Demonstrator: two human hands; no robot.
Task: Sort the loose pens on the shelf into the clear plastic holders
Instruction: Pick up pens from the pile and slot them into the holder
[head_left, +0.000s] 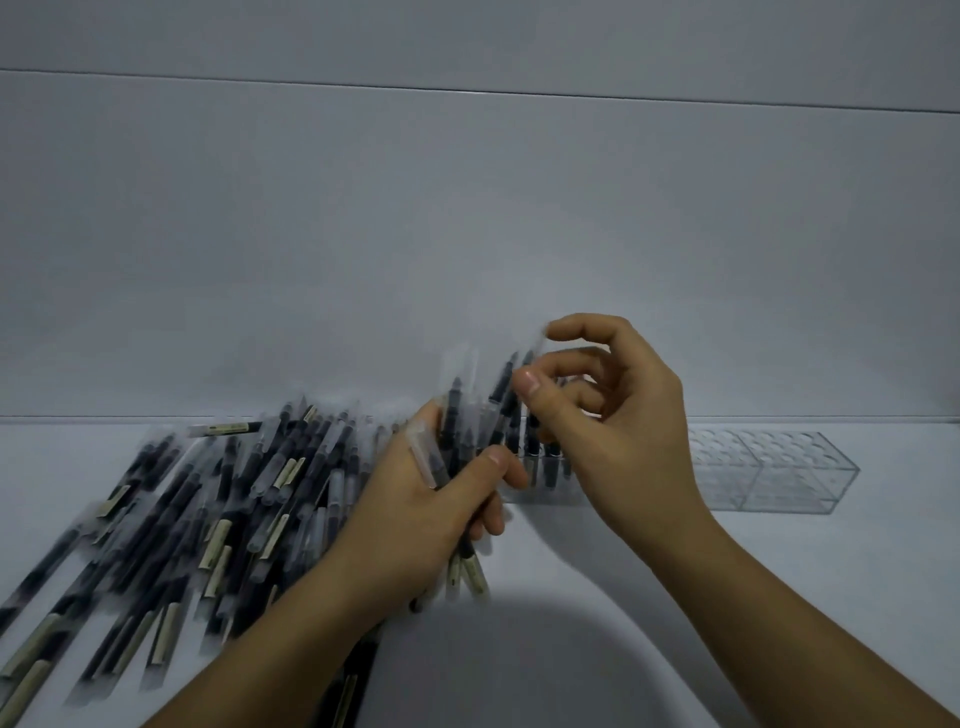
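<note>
Holding a fistful of pens (457, 467) in the left hand (415, 525), fanned upward, while the right hand (618, 415) pinches one pen (519, 384) out of the bunch between thumb and forefinger. The big loose pile (197, 509) sits on the shelf (779, 571) to the left, and the clear holder (769, 473) is just behind the right hand, with a few pens apparently standing in its near end. Honestly, that left grip looks loose; pulling one pen could drag its neighbours out. The holes are small and see-through too, so a miss seems easy, and the right wrist could bump the pens already slotted.
</note>
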